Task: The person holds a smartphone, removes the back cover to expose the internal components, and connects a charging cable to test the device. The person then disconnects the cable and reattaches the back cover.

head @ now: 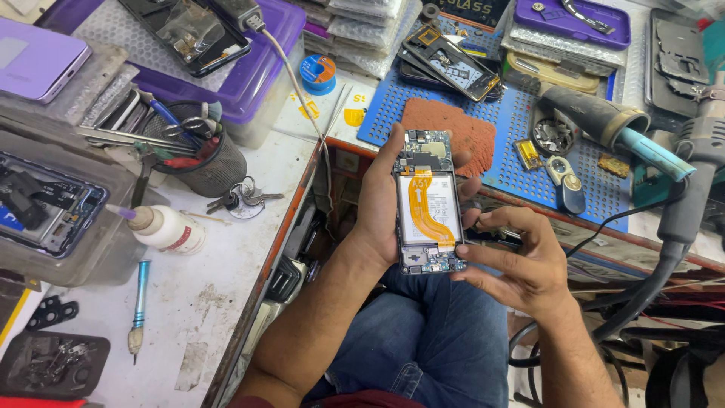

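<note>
My left hand (381, 204) grips an opened phone (428, 202) from behind, held upright above my lap. Its back cover is off, showing a white battery, an orange flex cable across it and circuit boards at top and bottom. My right hand (521, 261) is at the phone's lower right corner, index finger and thumb touching its edge near the bottom board. My legs in blue jeans (430, 340) are under both hands.
A blue perforated mat (513, 121) holds an orange cloth (461, 125), another opened phone (451, 64) and small parts. A hot-air gun (698, 151) and cables lie right. On the left bench are a mesh tool cup (200, 155), keys (242, 198), a glue bottle (168, 228) and a screwdriver (139, 306).
</note>
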